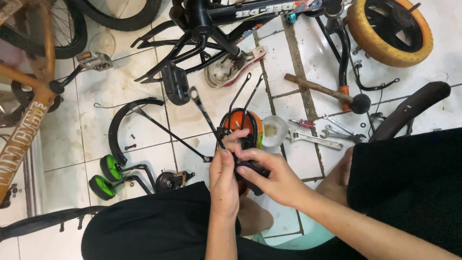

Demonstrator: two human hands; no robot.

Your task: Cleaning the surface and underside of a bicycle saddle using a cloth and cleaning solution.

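Observation:
My left hand (pixel 224 178) and my right hand (pixel 269 177) meet over my lap, both closed on a small dark bicycle part (pixel 252 169). From my left fingers a thin black metal stay (pixel 204 113) rises to the upper left. Just behind the hands sits a black and orange curved guard (pixel 243 124) with two wire stays pointing up. My right fingers wrap the dark part from the right; my left thumb and fingers pinch it from the left. What lies under the hands is hidden.
On the tiled floor lie a black mudguard (pixel 118 126), two green training wheels (pixel 109 167), a hammer (pixel 325 90), a red screwdriver (pixel 302 123), an adjustable wrench (pixel 315 140), a clear bowl (pixel 274 130), a black bike frame (pixel 216 21) and a yellow wheel (pixel 390 31).

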